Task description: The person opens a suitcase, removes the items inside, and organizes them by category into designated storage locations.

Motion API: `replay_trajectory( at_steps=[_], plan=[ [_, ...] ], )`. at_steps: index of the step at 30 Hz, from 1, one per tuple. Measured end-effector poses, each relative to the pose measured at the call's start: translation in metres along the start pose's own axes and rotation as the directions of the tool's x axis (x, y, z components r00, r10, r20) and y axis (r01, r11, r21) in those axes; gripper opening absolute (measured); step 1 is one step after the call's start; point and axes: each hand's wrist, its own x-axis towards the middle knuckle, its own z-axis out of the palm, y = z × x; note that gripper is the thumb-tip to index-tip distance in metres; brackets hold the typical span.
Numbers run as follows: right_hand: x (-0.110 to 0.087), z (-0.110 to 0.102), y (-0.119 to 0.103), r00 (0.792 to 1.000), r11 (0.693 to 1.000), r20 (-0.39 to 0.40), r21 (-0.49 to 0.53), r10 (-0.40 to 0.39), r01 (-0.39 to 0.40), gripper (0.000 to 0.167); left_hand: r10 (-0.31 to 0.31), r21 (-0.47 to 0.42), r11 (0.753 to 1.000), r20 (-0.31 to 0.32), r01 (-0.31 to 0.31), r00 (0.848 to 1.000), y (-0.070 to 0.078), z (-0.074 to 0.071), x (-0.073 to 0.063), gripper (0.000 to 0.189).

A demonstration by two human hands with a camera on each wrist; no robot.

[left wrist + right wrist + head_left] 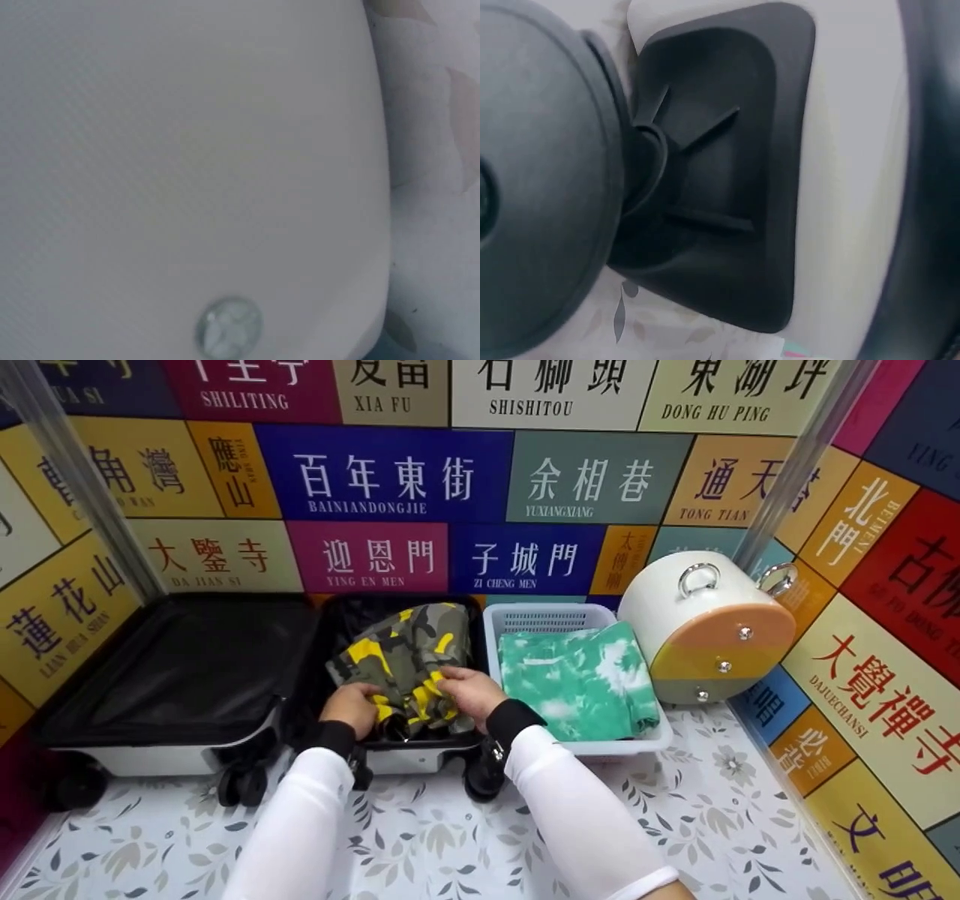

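A camouflage garment [409,652] in grey, black and yellow lies bunched in the right half of an open suitcase [409,761]. At its lower left edge, my left hand [351,707] grips the cloth, with part of the fingers hidden by folds. My right hand [472,694] pinches the garment's right side between thumb and fingers. The left wrist view shows only a pale shell [187,165] with a round stud [229,328]. A black caster wheel [544,180] and its mount [720,165] fill much of the right wrist view; neither wrist view includes a hand.
The suitcase's black-lined left half [172,675] lies to the left. Right of the suitcase, a pale plastic basket [491,637] holds a folded green-and-white cloth [574,682]. A white round-fronted drawer box [675,592] stands beyond it. Sign-covered walls [390,472] enclose the leaf-patterned surface [435,840].
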Motion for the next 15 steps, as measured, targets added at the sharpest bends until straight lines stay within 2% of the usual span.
replay_trajectory(
  at_steps=[3,7,10,12,15],
  plan=[
    [0.000,0.000,0.000,1.000,0.998,0.020,-0.064,0.005,-0.003,0.055,-0.009,-0.022,1.000,-0.042,0.008,0.999,0.000,0.001,-0.002,0.038],
    [0.000,0.003,-0.002,0.999,0.996,-0.049,-0.088,-0.003,-0.002,0.049,-0.029,-0.051,0.998,-0.105,0.024,0.994,0.001,-0.001,-0.003,0.032],
    [-0.001,0.004,-0.003,0.995,0.997,-0.100,-0.075,-0.011,0.003,0.046,-0.055,-0.089,0.995,-0.169,0.041,0.984,0.000,-0.001,-0.005,0.029],
    [-0.002,0.005,-0.003,0.991,0.999,-0.132,-0.037,-0.010,0.005,0.044,-0.080,-0.127,0.991,-0.229,0.052,0.970,0.000,-0.002,-0.007,0.027],
    [-0.007,0.006,-0.001,0.975,0.999,-0.221,0.015,-0.024,0.028,0.039,-0.119,-0.195,0.979,-0.324,0.057,0.939,0.001,-0.003,-0.012,0.024]
  ],
)
